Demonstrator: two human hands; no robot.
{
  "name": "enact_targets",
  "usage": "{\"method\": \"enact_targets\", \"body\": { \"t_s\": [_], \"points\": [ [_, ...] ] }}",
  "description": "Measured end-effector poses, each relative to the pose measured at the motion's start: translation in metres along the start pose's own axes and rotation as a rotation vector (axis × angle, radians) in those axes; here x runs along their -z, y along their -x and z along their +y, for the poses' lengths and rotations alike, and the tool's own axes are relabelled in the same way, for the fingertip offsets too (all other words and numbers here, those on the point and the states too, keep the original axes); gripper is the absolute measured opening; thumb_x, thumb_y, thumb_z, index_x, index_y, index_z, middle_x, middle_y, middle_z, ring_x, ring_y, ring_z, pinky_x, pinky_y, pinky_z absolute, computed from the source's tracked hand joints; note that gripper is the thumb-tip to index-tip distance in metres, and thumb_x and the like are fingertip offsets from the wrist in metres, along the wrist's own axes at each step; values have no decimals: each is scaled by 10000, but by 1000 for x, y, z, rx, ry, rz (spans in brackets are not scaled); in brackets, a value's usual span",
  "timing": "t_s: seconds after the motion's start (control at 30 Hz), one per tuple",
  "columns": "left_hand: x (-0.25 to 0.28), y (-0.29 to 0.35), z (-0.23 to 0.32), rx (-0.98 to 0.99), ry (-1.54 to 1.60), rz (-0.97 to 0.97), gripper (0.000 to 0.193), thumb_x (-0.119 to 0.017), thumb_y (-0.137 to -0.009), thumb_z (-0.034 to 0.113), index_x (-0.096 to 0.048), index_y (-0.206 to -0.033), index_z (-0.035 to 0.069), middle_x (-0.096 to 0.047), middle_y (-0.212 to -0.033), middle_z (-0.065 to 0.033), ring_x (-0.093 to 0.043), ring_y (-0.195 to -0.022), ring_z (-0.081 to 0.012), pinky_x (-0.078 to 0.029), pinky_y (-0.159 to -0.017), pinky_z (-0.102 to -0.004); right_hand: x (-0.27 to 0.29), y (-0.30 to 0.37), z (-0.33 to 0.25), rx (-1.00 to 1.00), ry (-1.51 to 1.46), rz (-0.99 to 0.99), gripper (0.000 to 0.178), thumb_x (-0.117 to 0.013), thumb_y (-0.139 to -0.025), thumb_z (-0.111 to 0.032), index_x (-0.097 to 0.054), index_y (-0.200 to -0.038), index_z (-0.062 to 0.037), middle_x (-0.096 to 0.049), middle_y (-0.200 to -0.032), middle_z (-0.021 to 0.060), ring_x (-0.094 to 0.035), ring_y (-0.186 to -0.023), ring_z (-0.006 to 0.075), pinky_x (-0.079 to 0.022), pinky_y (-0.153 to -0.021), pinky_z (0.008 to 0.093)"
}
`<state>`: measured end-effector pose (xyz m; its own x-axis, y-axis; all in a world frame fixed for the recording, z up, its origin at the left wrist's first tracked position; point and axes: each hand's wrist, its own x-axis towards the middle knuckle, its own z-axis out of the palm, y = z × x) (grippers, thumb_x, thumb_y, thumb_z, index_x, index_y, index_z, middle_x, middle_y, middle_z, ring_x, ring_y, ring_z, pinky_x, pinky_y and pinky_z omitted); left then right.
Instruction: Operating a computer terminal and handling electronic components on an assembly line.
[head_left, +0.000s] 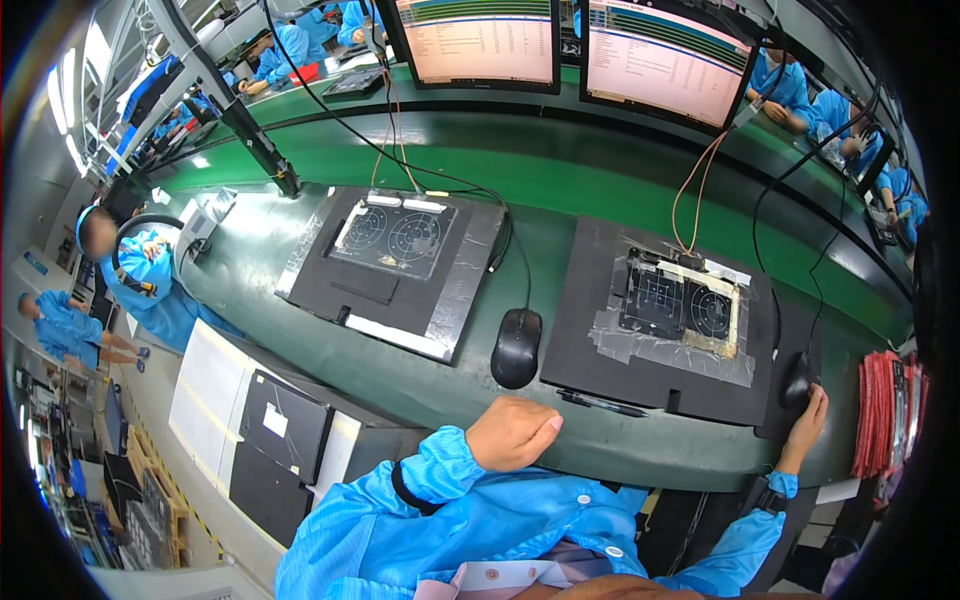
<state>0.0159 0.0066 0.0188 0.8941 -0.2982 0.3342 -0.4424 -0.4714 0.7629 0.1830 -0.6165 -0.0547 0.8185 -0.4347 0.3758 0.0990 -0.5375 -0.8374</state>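
Note:
My left hand (512, 432) rests as a loose fist on the near edge of the green bench, holding nothing, just below a black computer mouse (516, 347). My right hand (806, 420) lies on a second black mouse (797, 380) at the right end of the bench. Between the hands sits a black fixture pad (600, 330) with a taped-down dark board (678, 302) wired by an orange cable. A black pen (603, 404) lies along the pad's near edge.
A second black fixture (392, 262) with two round-patterned panels stands to the left. Two monitors (485, 40) (665, 62) face me at the back. A stack of red trays (885, 412) stands at the far right. People in blue coats sit to the left and beyond the monitors.

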Motion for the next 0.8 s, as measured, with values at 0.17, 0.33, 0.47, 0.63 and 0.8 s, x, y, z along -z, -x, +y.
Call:
{"method": "enact_targets", "body": {
  "t_s": [0.17, 0.33, 0.47, 0.63, 0.8],
  "points": [
    [2, -1, 3, 1, -16, -9, 343, -529, -1073, 159, -532, -756, 28, -556, -680, -182, -570, -646, -424, -447, -627, -522, 0, 0, 1, 0, 13, 6, 442, -505, -1158, -370, -683, -1282, 14, -712, -1269, 123, -640, -1239, 224, -437, -1137, 359],
    [1, -1, 3, 3, -20, -8, 341, -535, -1072, 162, -539, -760, 25, -565, -685, -183, -578, -652, -423, -447, -628, -521, 2, -1, 2, -20, 31, -5, 443, -503, -1161, -362, -667, -1303, 24, -712, -1297, 142, -645, -1257, 234, -438, -1146, 359],
    [0, 0, 1, 8, -21, -8, 345, -537, -1075, 166, -539, -759, 27, -562, -679, -184, -576, -649, -423, -443, -625, -518, 1, -1, 5, -18, 14, 2, 443, -503, -1161, -363, -666, -1306, 23, -711, -1300, 139, -644, -1258, 233, -439, -1145, 358],
    [1, -1, 1, 20, -17, -17, 363, -557, -1084, 204, -553, -763, 34, -570, -674, -175, -585, -646, -417, -449, -622, -510, 2, -1, 7, -9, 16, -7, 438, -506, -1160, -361, -664, -1307, 21, -711, -1309, 140, -642, -1269, 231, -438, -1144, 355],
    [2, -2, 6, 23, -24, -23, 366, -591, -1086, 251, -584, -785, 43, -595, -686, -152, -615, -663, -398, -466, -624, -488, 2, -3, 9, -5, 7, -12, 437, -509, -1159, -359, -666, -1304, 22, -712, -1309, 143, -641, -1272, 231, -437, -1146, 353]
  ]
}}
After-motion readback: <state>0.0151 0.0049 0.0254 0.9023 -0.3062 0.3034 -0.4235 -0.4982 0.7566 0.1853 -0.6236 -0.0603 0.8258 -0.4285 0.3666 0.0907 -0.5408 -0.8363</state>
